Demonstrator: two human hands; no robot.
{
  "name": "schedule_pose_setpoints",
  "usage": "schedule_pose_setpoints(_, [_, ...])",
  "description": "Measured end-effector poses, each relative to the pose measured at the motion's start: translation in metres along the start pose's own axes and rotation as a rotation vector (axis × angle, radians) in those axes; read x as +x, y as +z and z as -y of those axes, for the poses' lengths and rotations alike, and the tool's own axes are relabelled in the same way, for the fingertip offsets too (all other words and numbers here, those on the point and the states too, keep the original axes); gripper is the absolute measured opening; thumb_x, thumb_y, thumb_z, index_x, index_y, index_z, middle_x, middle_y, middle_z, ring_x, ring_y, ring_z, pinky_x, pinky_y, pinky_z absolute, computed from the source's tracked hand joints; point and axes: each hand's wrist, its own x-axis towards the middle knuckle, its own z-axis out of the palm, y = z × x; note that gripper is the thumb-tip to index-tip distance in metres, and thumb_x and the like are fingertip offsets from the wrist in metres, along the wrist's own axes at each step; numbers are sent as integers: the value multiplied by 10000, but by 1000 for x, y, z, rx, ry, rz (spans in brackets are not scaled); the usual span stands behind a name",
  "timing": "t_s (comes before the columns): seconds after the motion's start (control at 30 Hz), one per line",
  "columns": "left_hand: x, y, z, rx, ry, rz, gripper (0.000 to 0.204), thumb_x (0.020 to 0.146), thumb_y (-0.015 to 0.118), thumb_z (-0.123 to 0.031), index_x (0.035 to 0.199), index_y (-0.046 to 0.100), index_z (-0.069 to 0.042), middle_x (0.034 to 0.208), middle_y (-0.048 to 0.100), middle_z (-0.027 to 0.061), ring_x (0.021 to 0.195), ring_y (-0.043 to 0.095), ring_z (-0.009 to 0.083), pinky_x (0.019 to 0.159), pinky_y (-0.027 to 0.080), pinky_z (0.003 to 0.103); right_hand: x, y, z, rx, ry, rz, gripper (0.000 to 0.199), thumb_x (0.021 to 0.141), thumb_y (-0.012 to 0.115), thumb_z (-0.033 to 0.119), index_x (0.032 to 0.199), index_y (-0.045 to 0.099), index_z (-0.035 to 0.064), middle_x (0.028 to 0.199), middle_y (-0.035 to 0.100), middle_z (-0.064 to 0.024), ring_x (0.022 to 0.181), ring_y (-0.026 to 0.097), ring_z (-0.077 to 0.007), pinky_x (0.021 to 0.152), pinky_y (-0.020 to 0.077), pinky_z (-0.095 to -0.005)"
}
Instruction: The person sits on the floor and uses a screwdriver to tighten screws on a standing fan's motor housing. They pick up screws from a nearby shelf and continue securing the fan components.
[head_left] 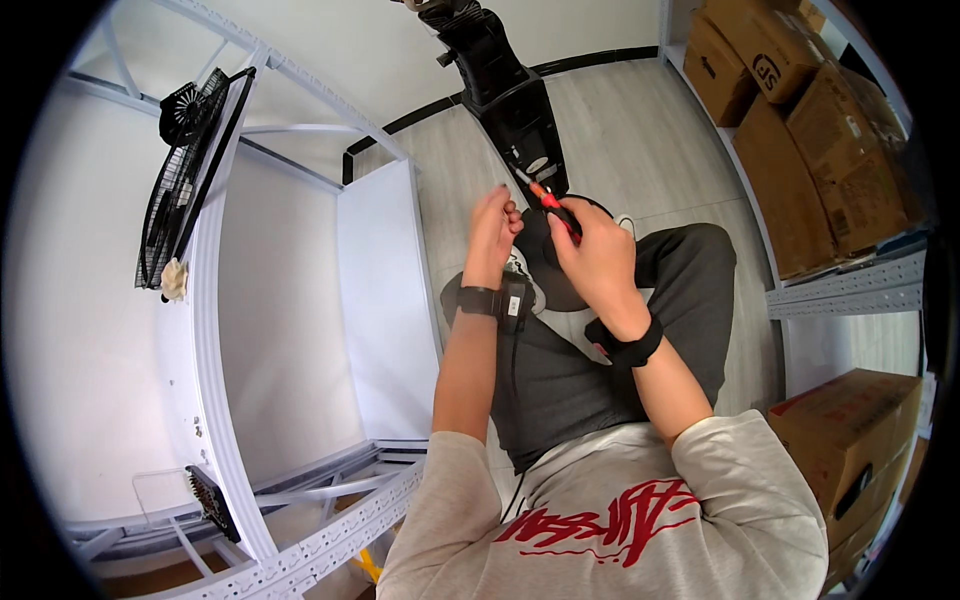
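My right hand (pixel 598 258) is wrapped round a red and black screwdriver (pixel 549 200). Its shaft points away from me, toward the lower part of a tall black stand (pixel 515 110). A pale oval label (pixel 538 164) shows on the stand, near the screwdriver's tip. I cannot tell whether the tip touches it. At the left of the stand is my left hand (pixel 492 225), raised and with its fingers curled in. Whatever the left fingers hold, if anything, is too small or hidden to make out. Below both hands lies a dark round base (pixel 560 270), between my feet.
A white metal shelf (pixel 205 350) on the left bears a black fan grille (pixel 185 185), a cream-coloured lump (pixel 174 280), small loose pieces (pixel 197 426) and a dark slotted part (pixel 211 503). Cardboard boxes (pixel 835 160) fill the right rack, with another box (pixel 850 440) lower down.
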Motion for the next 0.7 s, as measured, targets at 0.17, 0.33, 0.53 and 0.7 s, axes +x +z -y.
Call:
schedule_pose_setpoints(0.17, [4,-46,42,-289,-82,-12,295,933,506,5,1208,471,105,1006,609,168,916,618,268,833,548,375,-17,12,-49,92,26,197,233,840,685,232,988,685,52,822,682,-157,724,660,-353,632,523,-421])
schedule_pose_setpoints(0.33, [-7,-70,69,-282,-89,55,208,983,463,-29,1150,476,95,1210,565,256,1151,578,348,1053,468,445,-36,32,-87,108,57,366,247,837,684,242,995,694,53,842,692,-150,742,664,-343,653,523,-419])
schedule_pose_setpoints(0.53, [-15,-79,84,-191,-80,-33,250,1022,476,-178,1118,484,53,1228,574,255,1155,588,347,1039,480,436,-54,45,-101,86,102,482,236,841,674,250,975,699,58,850,696,-142,760,668,-332,668,522,-422])
schedule_pose_setpoints(0.7, [-19,-74,85,-90,-84,-33,307,1035,456,-263,1118,495,30,1190,606,243,1103,623,333,980,515,426,-64,49,-107,101,145,484,238,840,674,248,983,696,58,855,696,-143,769,668,-337,683,524,-417])
